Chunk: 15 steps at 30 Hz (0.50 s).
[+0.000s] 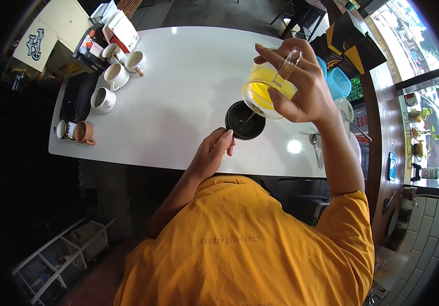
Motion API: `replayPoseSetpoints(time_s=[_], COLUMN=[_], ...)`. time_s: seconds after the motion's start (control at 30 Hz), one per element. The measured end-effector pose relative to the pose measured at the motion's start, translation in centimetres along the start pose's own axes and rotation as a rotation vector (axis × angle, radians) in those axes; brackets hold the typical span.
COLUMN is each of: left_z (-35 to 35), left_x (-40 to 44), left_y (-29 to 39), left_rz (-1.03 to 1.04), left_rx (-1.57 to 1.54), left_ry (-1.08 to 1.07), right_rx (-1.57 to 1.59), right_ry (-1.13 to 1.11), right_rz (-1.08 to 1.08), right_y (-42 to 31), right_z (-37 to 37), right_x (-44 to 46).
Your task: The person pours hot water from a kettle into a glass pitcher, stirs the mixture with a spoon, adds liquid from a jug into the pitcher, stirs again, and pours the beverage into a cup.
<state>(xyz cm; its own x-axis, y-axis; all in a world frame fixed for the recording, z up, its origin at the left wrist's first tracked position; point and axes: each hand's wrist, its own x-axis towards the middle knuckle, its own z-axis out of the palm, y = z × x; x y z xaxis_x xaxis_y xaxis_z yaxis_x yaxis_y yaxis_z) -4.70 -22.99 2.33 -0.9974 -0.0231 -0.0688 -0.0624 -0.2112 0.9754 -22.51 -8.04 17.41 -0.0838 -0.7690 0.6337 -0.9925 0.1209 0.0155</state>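
Note:
My left hand (212, 152) is closed on the handle of a black mug (241, 125) near the front of the white table. Its dark inside faces up. Above and to the right, my right hand (303, 84) grips a clear glass pitcher (269, 87) holding yellow liquid. The pitcher is tilted, with its rim just over the mug. A thin stream seems to run from the rim down into the mug. To the right of the mug, a metal spoon (315, 148) lies on the table.
Several white mugs (103, 100) and a brown cup (84, 132) stand along the left side of the white table (189, 56). Light-blue containers (339, 83) and black-and-yellow boxes (349, 43) are at the right. A wooden counter (382, 127) runs beneath the window.

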Motion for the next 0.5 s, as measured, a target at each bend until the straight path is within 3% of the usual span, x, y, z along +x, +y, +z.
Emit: replayPoseSetpoints(time_s=[0.5], left_z=[-0.84], left_x=[-0.37], left_y=[0.62], left_rz=[-0.006], left_rx=[-0.012], left_ry=[-0.009], right_rx=[-0.029], right_ry=[-0.020], right_rz=[0.014], right_y=[-0.60], right_z=[0.11], right_x=[0.51])
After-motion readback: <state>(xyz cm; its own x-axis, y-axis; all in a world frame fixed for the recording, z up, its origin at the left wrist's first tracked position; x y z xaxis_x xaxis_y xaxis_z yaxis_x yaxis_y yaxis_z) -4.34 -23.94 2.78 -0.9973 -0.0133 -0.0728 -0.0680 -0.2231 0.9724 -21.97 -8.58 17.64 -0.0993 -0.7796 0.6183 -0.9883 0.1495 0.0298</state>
